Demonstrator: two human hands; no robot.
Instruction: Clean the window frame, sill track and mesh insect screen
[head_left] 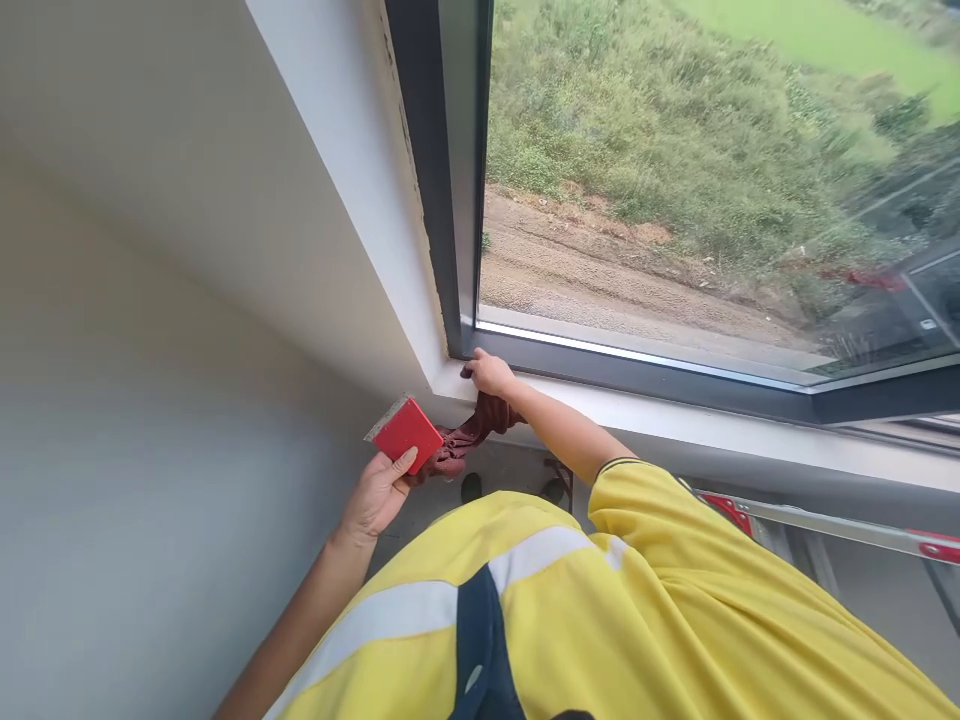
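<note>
My left hand [377, 497] is closed round a red scraper [407, 436] with a flat grey blade pointing up and away from me. One end of a dark maroon cloth [471, 432] hangs by that hand, behind the scraper. At the inner corner of the dark window frame [570, 352], my right hand [491, 374] is closed on the cloth's other end. A bit of cloth shows past its fingertips, against the corner. Between the two hands the cloth sags in front of the white sill [622, 408].
A white wall [187, 330] rises close on the left, its edge meeting the window reveal. The opened window sash [870, 395] angles toward the right. A ladder [832, 525] with red fittings lies at lower right. My shoes [471, 487] stand on the grey floor below.
</note>
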